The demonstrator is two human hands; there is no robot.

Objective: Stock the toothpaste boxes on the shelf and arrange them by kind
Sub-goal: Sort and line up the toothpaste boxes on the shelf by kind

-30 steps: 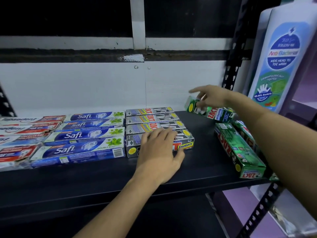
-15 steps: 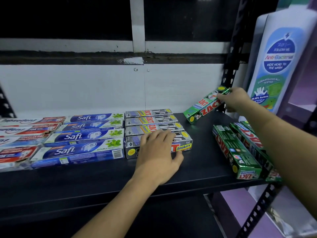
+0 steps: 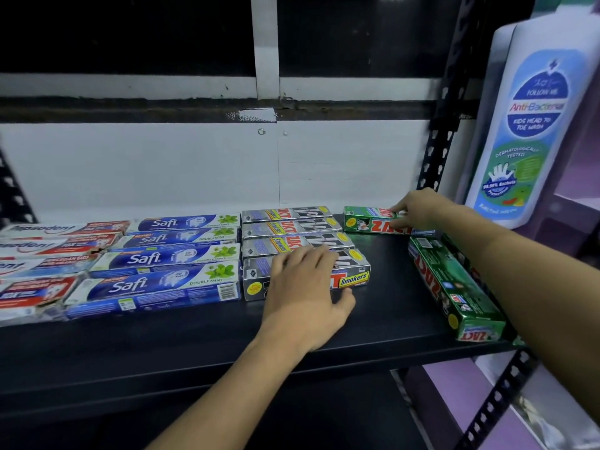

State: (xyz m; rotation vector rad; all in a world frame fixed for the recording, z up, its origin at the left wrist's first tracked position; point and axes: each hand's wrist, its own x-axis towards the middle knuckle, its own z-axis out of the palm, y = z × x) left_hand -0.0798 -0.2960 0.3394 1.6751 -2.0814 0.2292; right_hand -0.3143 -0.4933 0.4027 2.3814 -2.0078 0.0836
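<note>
Toothpaste boxes lie in rows on a black shelf (image 3: 383,306). Red-and-white Pepsodent boxes (image 3: 39,254) fill the far left, then blue Safi boxes (image 3: 162,258), then silver Zact Smokers boxes (image 3: 292,228). My left hand (image 3: 305,290) rests flat on the front silver Zact box (image 3: 354,274). My right hand (image 3: 418,209) grips the right end of a green Zact box (image 3: 370,224), which lies flat at the back of the shelf beside the silver row. More green Zact boxes (image 3: 454,287) lie lengthwise at the shelf's right end, partly hidden by my right forearm.
A white bottle with a blue anti-bacterial label (image 3: 532,125) stands on the neighbouring purple shelf at the right. A black perforated upright (image 3: 438,151) marks the shelf's right back corner. Bare black shelf lies between the silver and green boxes.
My right hand has lowered the green Zact box from a tilted hold in the air to lying flat at the back of the shelf, next to the silver row. My left hand has stayed put.
</note>
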